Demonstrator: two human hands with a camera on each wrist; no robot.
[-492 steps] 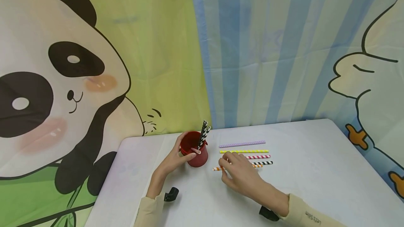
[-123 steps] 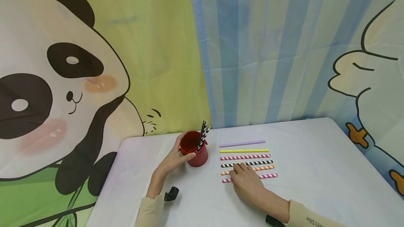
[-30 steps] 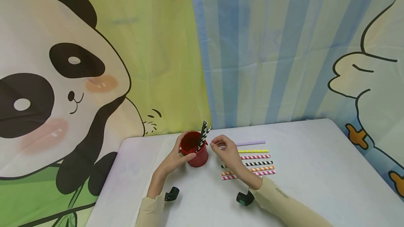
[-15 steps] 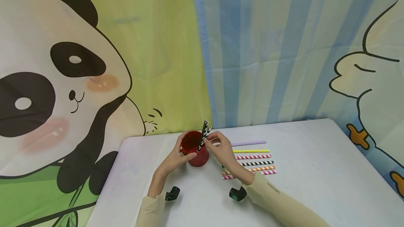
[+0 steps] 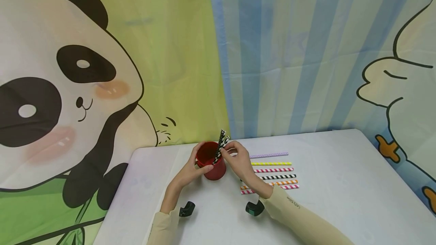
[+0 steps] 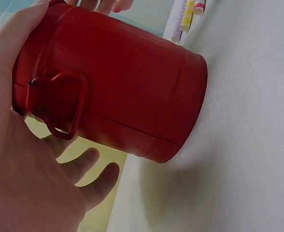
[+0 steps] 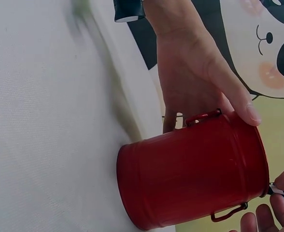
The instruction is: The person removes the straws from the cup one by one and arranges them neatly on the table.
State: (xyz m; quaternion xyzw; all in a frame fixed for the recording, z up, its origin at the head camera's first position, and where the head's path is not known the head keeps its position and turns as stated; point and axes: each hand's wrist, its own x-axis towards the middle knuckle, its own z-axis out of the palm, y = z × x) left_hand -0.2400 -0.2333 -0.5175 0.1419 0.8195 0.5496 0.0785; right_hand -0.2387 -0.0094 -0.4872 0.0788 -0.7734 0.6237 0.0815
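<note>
Left hand (image 5: 190, 170) grips red can (image 5: 214, 162) near desk's (image 5: 340, 199) back-left corner, right hand (image 5: 238, 158) pinches b/w straws (image 5: 221, 146) in it; a sideways tug could tip can, esp. w/ loose grip.

A red metal cup (image 5: 214, 163) stands upright near the table's far-left edge, two black-and-white straws (image 5: 221, 146) leaning inside (tips poking above the rim).

We see bright, even light with no glare; the red cup (image 6: 122, 92) throws a soft shadow on the table (image 6: 248, 145) beside the left hand (image 6: 21, 169). Wrist views look dimmer and slightly soft.
</note>
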